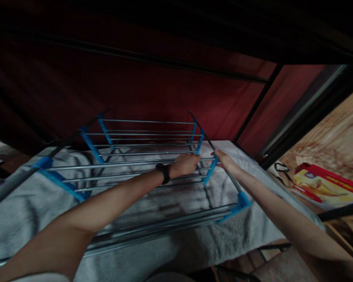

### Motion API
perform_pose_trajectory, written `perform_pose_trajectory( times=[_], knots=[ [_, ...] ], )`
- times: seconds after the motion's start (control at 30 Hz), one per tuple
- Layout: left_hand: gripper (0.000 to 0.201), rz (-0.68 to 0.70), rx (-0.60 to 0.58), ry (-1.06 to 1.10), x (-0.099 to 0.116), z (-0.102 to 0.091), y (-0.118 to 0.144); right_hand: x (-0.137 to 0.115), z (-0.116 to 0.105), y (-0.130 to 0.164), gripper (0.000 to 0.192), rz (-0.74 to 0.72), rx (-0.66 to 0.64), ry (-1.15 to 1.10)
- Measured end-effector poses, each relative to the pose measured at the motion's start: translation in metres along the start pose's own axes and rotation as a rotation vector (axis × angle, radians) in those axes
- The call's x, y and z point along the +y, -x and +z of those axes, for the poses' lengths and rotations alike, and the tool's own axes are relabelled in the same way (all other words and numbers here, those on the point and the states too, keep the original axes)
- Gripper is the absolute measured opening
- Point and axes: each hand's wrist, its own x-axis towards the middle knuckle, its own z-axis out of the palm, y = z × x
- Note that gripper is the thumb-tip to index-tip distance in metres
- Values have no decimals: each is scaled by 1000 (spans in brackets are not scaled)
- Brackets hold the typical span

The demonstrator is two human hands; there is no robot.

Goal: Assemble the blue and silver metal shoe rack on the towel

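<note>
A metal rack [141, 164] with silver rods and blue plastic connectors lies on its side on a grey blanket [32, 203]. My left hand [184, 163], with a black watch on its wrist, is curled around a silver rod just left of a blue connector [211, 169]. My right hand [223, 158] grips the rack's frame at that same connector, from the right side. Both arms reach forward over the blanket.
A dark red fabric wall with black metal bars stands behind the rack. A black frame post runs down at the right. On the patterned floor at the right lies a red and yellow box [326, 186].
</note>
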Motion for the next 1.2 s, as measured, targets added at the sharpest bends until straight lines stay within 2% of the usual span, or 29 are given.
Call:
perform_pose_trajectory(
  times=[0.17, 0.37, 0.47, 0.77, 0.97, 1.2],
  knots=[
    [26, 51, 32, -43, 6, -4, 11, 10, -6, -9, 20, 48, -2, -1],
    [31, -57, 115, -136, -10, -5, 46, 14, -8, -16, 19, 94, -18, -10],
    [31, -55, 124, -154, -18, -7, 57, 12, -8, -13, 19, 123, -20, -25],
    [30, 17, 125, -158, -26, -3, 53, 18, -11, -15, 19, 90, -34, -24],
    [30, 6, 129, -144, -28, 0, 52, 26, -13, -21, 18, 61, -43, -3],
    [31, -15, 120, -137, -28, 0, 50, 20, -10, -17, 18, 87, -25, -11]
  ],
)
